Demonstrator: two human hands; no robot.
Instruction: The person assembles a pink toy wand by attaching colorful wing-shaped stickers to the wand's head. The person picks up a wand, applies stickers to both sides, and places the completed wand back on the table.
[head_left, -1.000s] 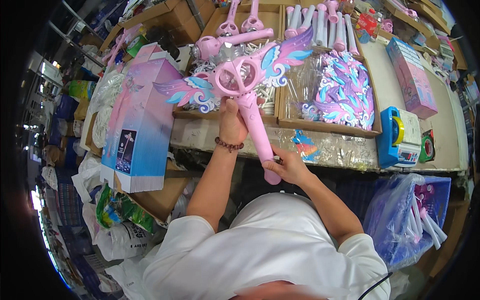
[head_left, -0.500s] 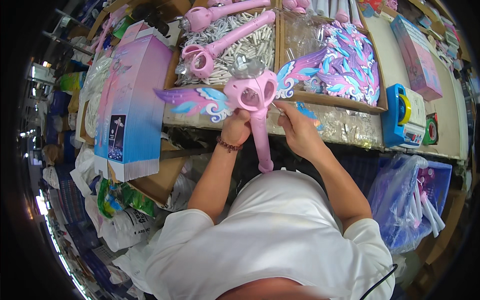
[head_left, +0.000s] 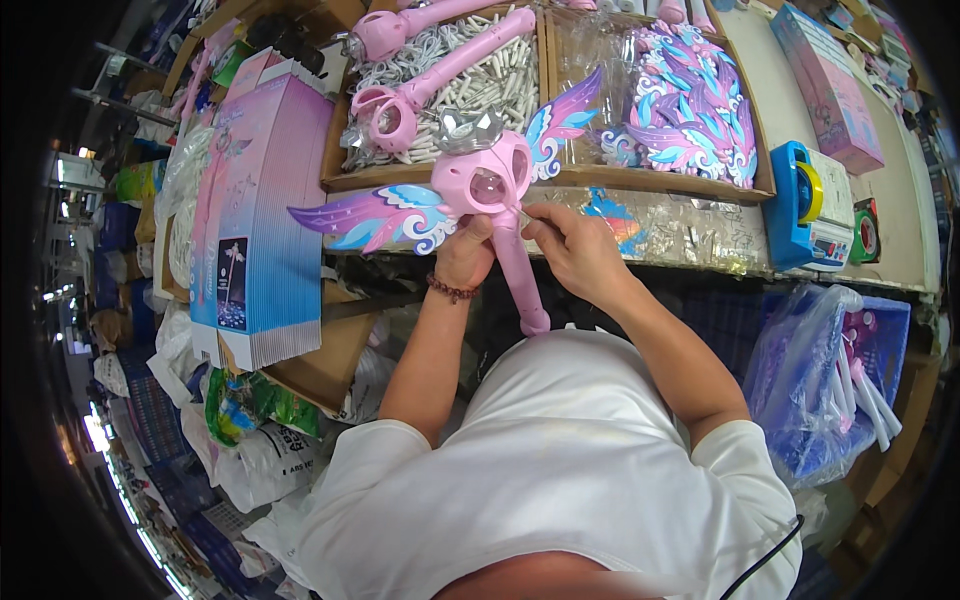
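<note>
A pink toy wand (head_left: 517,275) stands in front of my body, its handle end against my white shirt. Its round open-frame head carries a silver crown (head_left: 470,131), with a purple-and-blue wing (head_left: 388,214) on the left and another wing (head_left: 562,122) on the right. My left hand (head_left: 465,254) is closed round the neck, just under the head. My right hand (head_left: 578,248) is closed in a pinch beside the neck on the other side. Something thin and small seems to be at its fingertips, too small to name.
Beyond the wand, a cardboard tray (head_left: 345,180) holds white cords, short white pieces and pink wands. Loose wings (head_left: 690,105) fill the tray beside it. Stacked flat boxes (head_left: 270,190) stand at left. A blue tape dispenser (head_left: 790,210) sits at right, above a blue crate (head_left: 885,335).
The wand and both hands have shifted slightly left in the picture, and the right wing now tilts more upward. My right fingertips stay beside the neck.
</note>
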